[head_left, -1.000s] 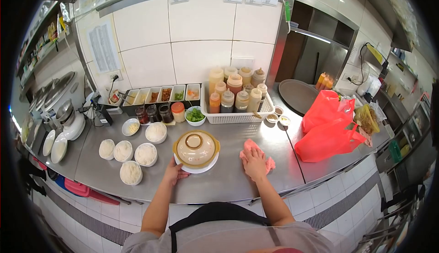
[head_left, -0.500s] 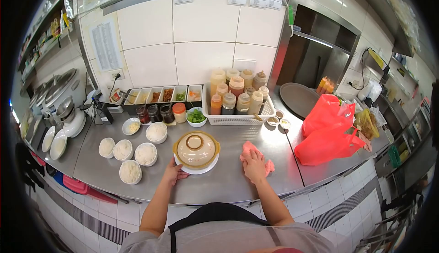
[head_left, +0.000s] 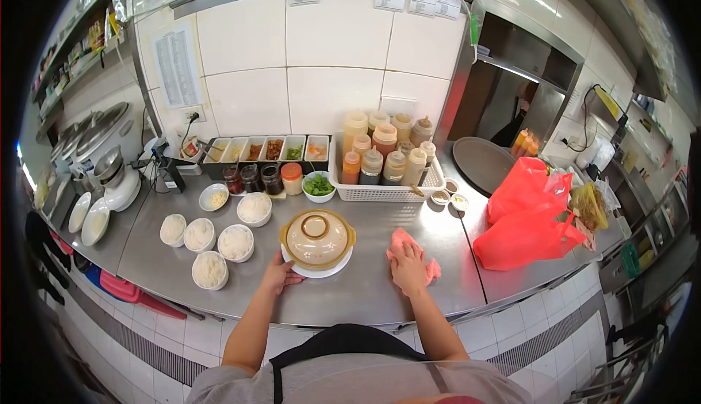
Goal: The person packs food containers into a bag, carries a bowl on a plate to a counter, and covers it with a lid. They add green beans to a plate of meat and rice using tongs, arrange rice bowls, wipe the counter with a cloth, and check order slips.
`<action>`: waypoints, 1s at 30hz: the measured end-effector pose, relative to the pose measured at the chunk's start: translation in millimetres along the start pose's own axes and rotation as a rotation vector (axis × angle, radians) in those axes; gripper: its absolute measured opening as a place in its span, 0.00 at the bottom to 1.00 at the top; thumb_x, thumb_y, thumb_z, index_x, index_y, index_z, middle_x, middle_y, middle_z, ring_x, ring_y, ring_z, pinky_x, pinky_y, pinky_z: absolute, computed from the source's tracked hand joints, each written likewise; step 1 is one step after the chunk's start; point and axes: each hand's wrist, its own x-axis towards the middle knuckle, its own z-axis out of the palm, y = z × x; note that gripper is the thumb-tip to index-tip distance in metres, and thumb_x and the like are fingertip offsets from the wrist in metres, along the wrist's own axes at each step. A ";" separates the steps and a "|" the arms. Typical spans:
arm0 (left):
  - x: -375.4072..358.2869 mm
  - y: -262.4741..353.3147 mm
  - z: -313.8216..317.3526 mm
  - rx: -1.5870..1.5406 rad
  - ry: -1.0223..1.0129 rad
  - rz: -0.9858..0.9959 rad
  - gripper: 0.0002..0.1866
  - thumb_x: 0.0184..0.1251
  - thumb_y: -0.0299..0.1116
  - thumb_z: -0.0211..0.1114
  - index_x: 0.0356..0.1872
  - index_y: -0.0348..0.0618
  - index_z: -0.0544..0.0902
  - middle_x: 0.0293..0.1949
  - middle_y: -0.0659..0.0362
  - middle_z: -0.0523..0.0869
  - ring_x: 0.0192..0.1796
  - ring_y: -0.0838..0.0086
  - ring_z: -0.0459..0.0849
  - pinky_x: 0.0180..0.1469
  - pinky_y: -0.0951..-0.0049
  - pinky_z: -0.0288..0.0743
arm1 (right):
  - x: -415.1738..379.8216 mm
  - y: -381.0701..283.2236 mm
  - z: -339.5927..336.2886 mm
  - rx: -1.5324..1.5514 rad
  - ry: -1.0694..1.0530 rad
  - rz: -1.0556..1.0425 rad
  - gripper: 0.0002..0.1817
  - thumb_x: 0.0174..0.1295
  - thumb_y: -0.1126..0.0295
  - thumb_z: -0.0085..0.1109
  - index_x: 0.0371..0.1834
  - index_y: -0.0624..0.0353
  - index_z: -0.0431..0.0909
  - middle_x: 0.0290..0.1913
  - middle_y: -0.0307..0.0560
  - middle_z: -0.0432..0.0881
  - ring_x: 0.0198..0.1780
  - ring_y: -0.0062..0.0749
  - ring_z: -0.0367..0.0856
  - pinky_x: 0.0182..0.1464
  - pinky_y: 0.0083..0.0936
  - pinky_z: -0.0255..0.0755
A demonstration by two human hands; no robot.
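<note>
A lidded clay pot (head_left: 317,238), beige with a brown-ringed knob, sits on a white plate (head_left: 321,272) in the middle of the steel counter. My left hand (head_left: 276,275) is at the plate's near left edge, thumb on the rim and the other fingers low beside it. To the right, my right hand (head_left: 409,268) lies over a crumpled pink cloth (head_left: 431,264) on the counter, its fingers curled onto the fabric. Several bowls of white rice (head_left: 235,242) stand left of the pot.
Behind the pot are a white basket of squeeze bottles (head_left: 387,193), a bowl of chopped greens (head_left: 318,186), lidded jars (head_left: 272,179) and a topping rack (head_left: 274,150). Red plastic bags (head_left: 522,232) and a round dark tray (head_left: 482,164) lie right. The counter's front edge runs before me.
The camera view has shifted slightly, so the scene sits a little to the right. Both hands stay at the plate and cloth. A person's dark shape now shows at the metal opening.
</note>
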 end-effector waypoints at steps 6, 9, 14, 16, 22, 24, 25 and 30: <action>1.2 -1.0 -0.9 -0.011 -0.017 0.014 0.30 0.65 0.25 0.45 0.66 0.57 0.47 0.41 0.49 0.79 0.30 0.65 0.84 0.27 0.72 0.81 | -0.7 -0.9 1.5 -0.005 0.071 -0.019 0.14 0.52 0.66 0.52 0.43 0.48 0.76 0.51 0.54 0.71 0.55 0.49 0.66 0.57 0.45 0.54; -0.6 0.9 0.7 0.001 -0.005 0.004 0.30 0.65 0.25 0.45 0.66 0.56 0.47 0.41 0.49 0.79 0.30 0.65 0.84 0.27 0.72 0.81 | 0.3 -2.0 -2.7 -0.010 0.035 -0.009 0.16 0.52 0.66 0.50 0.45 0.51 0.75 0.53 0.54 0.71 0.56 0.50 0.65 0.58 0.45 0.53; -3.2 2.9 3.0 0.005 0.004 0.002 0.30 0.65 0.25 0.45 0.66 0.56 0.46 0.40 0.49 0.79 0.30 0.65 0.84 0.27 0.72 0.81 | 1.1 -2.4 -4.1 -0.010 -0.019 0.003 0.18 0.53 0.65 0.49 0.49 0.53 0.73 0.54 0.54 0.70 0.57 0.51 0.64 0.58 0.45 0.53; -2.0 1.4 2.0 0.000 0.006 0.003 0.30 0.65 0.25 0.45 0.66 0.56 0.46 0.40 0.49 0.80 0.29 0.66 0.84 0.27 0.72 0.81 | 0.7 -3.4 -5.7 -0.012 -0.017 -0.002 0.18 0.53 0.65 0.49 0.49 0.53 0.73 0.54 0.54 0.70 0.57 0.51 0.64 0.58 0.45 0.53; -0.2 0.1 0.4 -0.010 0.003 0.013 0.31 0.65 0.25 0.46 0.66 0.56 0.45 0.40 0.49 0.79 0.29 0.66 0.84 0.26 0.72 0.81 | 1.2 -2.8 -4.6 -0.011 -0.014 -0.006 0.18 0.53 0.65 0.49 0.48 0.53 0.73 0.54 0.54 0.70 0.57 0.51 0.64 0.58 0.44 0.53; -0.1 1.1 -0.3 0.010 -0.012 0.010 0.31 0.65 0.25 0.46 0.66 0.56 0.45 0.41 0.49 0.79 0.29 0.65 0.84 0.26 0.72 0.81 | 1.2 0.2 -1.7 0.005 -0.017 -0.007 0.18 0.54 0.65 0.49 0.49 0.53 0.73 0.56 0.54 0.69 0.57 0.51 0.63 0.58 0.45 0.54; 0.1 1.1 -0.6 0.009 -0.010 0.012 0.31 0.65 0.25 0.46 0.66 0.56 0.45 0.41 0.49 0.79 0.29 0.65 0.84 0.26 0.72 0.81 | 1.1 1.1 -0.6 0.019 -0.021 -0.003 0.18 0.54 0.64 0.49 0.49 0.53 0.72 0.57 0.54 0.68 0.58 0.51 0.63 0.58 0.45 0.54; 0.3 -2.1 -0.4 -0.004 -0.003 0.020 0.32 0.65 0.28 0.48 0.67 0.56 0.45 0.35 0.51 0.81 0.29 0.67 0.84 0.26 0.74 0.81 | 4.5 -10.5 -13.9 -0.111 0.057 0.038 0.21 0.57 0.59 0.48 0.52 0.54 0.69 0.57 0.54 0.66 0.59 0.50 0.61 0.56 0.47 0.55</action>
